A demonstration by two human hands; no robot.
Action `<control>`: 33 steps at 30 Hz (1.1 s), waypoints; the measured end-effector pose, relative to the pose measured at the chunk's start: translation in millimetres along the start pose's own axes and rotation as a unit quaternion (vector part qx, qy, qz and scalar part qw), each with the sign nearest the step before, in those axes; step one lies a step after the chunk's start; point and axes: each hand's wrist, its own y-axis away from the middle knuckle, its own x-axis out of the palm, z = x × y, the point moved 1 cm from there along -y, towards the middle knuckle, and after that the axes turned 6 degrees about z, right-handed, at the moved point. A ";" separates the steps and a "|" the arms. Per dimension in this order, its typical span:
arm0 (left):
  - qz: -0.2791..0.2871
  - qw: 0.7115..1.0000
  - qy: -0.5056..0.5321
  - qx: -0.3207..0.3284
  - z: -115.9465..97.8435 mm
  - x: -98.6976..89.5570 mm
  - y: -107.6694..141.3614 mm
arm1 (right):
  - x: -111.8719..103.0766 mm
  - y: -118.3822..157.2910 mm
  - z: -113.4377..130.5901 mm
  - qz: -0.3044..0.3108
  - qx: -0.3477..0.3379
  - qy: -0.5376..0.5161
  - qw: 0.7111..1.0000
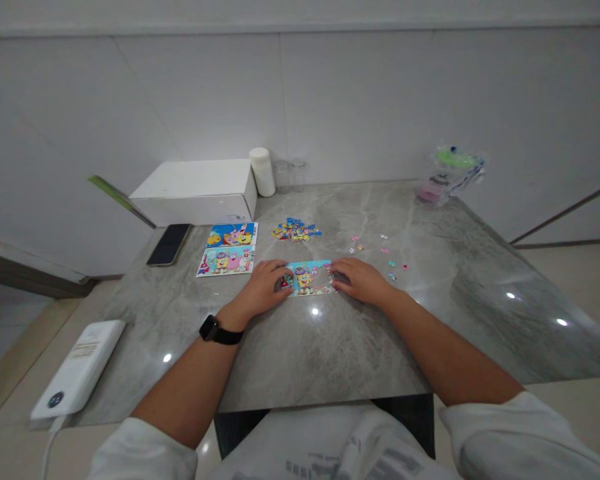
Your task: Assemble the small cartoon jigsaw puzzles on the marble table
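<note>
A partly assembled cartoon puzzle [305,279] lies flat on the grey marbled table, with a gap toward its right side. My left hand [267,287], below a black watch strap on the wrist, has its curled fingers on the puzzle's left end. At the right end, my right hand [357,280] grips the edge between thumb and fingers. A pile of loose pieces [296,230] sits behind the puzzle. Several scattered pieces [385,251] lie to the right. Two printed picture cards [227,261] rest at the left.
A dark phone [169,245] and a white box [195,190] stand left, beside a white bottle [263,172] and two clear glasses [290,177]. A plastic bag [450,177] is back right. A white power bank [80,370] with a cable lies front left.
</note>
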 end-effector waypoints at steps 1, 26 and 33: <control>-0.001 1.000 0.002 0.002 -0.2 0.5 -0.4 | -0.4 0.7 0.0 0.000 -0.002 -0.001 1.000; 0.013 0.999 0.051 0.000 0.5 1.2 -3.7 | -1.4 -0.7 5.5 0.002 -0.005 -0.011 1.000; 0.015 0.999 0.045 0.000 -0.5 0.8 -3.2 | -1.7 -1.8 5.6 0.005 -0.005 -0.018 1.000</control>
